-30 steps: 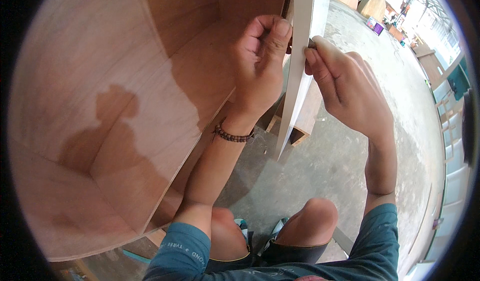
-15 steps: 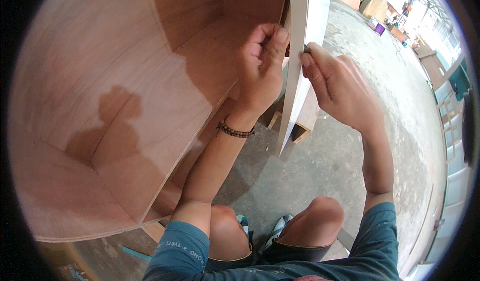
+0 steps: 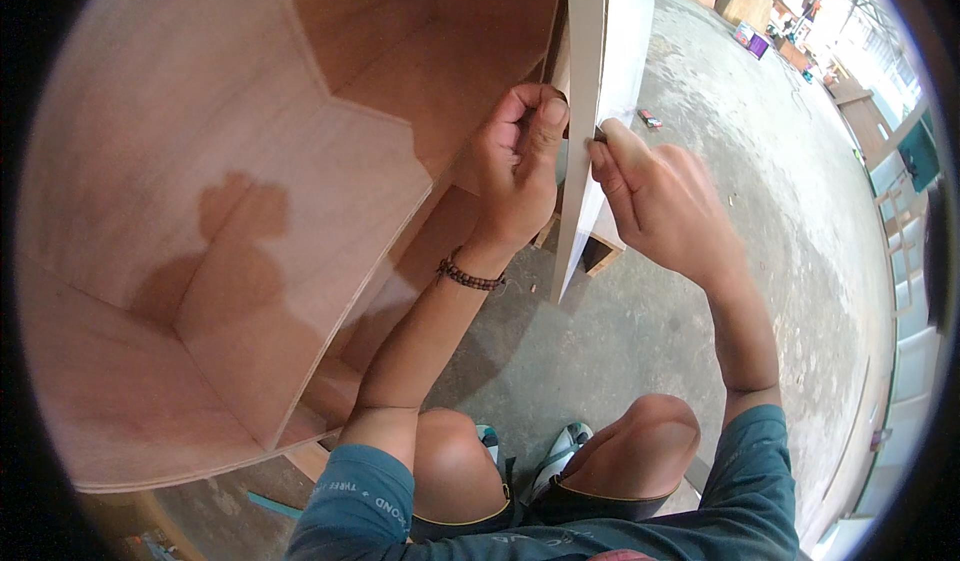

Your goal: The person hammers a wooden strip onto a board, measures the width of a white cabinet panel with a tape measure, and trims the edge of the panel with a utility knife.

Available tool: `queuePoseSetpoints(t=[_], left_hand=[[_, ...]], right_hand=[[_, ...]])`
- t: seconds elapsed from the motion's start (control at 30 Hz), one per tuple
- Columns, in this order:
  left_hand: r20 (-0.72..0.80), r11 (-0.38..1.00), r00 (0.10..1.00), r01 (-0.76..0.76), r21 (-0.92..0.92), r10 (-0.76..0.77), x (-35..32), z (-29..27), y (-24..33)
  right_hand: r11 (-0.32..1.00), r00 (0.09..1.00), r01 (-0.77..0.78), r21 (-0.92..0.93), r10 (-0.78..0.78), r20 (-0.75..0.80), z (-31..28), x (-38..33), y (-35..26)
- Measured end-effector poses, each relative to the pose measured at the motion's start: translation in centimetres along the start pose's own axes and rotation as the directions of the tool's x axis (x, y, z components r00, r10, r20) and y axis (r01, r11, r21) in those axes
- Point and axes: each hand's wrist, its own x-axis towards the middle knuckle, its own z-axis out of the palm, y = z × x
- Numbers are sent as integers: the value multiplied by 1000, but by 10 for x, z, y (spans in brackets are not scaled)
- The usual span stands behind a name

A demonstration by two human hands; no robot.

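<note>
A white-faced panel (image 3: 580, 176) stands on edge between my two hands, its narrow pale edge facing me. On its left side my left hand (image 3: 522, 161), with a beaded bracelet on the wrist, is closed in a pinch. On its right my right hand (image 3: 665, 196) pinches too, thumb against the bent forefinger. A thin dark strip (image 3: 600, 135) peeks out at the right fingertips. A bit of dark also shows at the left fingertips, against the panel's edge. Most of the strip is hidden by fingers, and its exact kind cannot be made out.
A large open plywood cabinet (image 3: 290, 341) fills the left side. Behind the panel's lower end is a wooden box-like support (image 3: 603, 251). A small red and dark box (image 3: 650, 118) lies on the concrete floor (image 3: 800, 211). Rounded wooden pieces (image 3: 745, 1) stand far off.
Both hands have moved a short way toward me along the panel's edge, still pinched. The small box on the floor has come into sight beyond my right hand.
</note>
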Motion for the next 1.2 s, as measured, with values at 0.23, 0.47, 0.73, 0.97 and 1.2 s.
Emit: queuePoseSetpoints(t=[0.23,0.47,0.73,0.97,1.2], left_hand=[[8,998,1000,11,-55,-11,-5,-4,-6],[44,986,987,-154,59,152,8,-1,18],[-17,722,848,-441,533,530,58,40,55],[31,652,842,-440,617,539,57,43,67],[107,518,793,-486,704,599,48,48,76]], right_hand=[[1000,1000,-8,4,8,-2,6,-4,-2],[1000,999,-12,-12,11,-48,9,-5,2],[1000,998,7,-28,-8,-65,12,-5,5],[998,999,2,-55,-4,-40,15,-11,7],[999,999,-9,-42,7,-35,22,-16,8]])
